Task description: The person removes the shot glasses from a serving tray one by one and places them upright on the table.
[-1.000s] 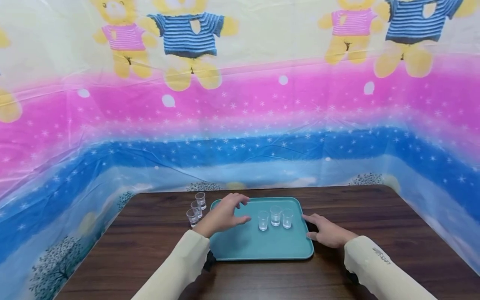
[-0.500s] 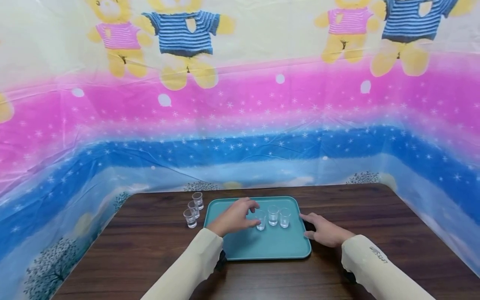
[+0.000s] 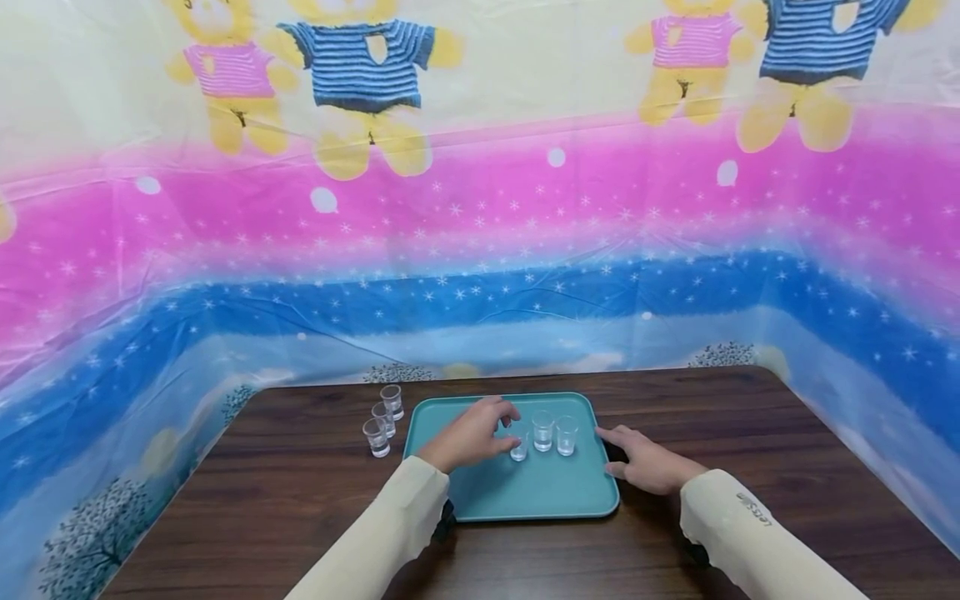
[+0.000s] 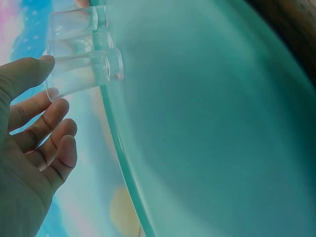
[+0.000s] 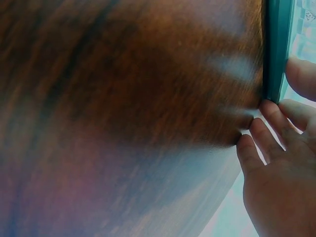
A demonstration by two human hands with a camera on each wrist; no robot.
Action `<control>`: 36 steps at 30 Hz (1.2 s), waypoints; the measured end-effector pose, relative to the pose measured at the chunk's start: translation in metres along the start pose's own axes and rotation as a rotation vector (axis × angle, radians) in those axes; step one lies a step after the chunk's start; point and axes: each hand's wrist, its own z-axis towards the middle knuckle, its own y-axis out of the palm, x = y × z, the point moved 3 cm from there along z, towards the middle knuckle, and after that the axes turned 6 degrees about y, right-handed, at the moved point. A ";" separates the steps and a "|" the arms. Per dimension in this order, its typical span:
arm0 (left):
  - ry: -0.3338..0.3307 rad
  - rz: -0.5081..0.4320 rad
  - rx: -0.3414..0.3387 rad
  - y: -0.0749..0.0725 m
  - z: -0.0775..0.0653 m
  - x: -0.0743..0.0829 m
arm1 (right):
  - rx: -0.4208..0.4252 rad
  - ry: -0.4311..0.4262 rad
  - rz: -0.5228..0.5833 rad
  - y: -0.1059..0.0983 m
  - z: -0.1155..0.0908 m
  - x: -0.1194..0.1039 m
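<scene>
My left hand (image 3: 468,437) has just come across the tray: a second ago it was well short of the cups, and now it is at the nearest of them, the small clear see-through tumbler-shaped cup (image 3: 518,451). My thumb and forefinger pinch its rim from either side, the other fingers curling loosely below; how firmly, I can't tell. That brings me, I judge, from reaching to gripping, with this cup standing upright on the rectangular teal tray (image 3: 525,498). Beside it stand the matching middle cup (image 3: 543,433) and right-hand cup (image 3: 566,437), both untouched.

My right hand (image 3: 651,463) has stayed at the tray's right edge, thumb and forefinger spread, their tips touching it; I take that as steadying. Three more clear cups (image 3: 377,440) stand in a row on the dark wood-grain worktop (image 3: 300,500), just left of the tray, unchanged.
</scene>
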 end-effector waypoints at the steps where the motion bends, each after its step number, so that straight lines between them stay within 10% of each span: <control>1: -0.001 -0.002 -0.001 0.000 0.000 0.000 | -0.002 0.001 -0.001 0.000 0.000 0.000; 19: 0.051 -0.025 0.045 -0.016 -0.013 -0.002 | -0.001 -0.008 0.006 0.001 0.002 0.000; 36: -0.001 0.042 0.134 -0.065 -0.078 -0.035 | -0.006 0.029 -0.012 0.002 0.002 -0.002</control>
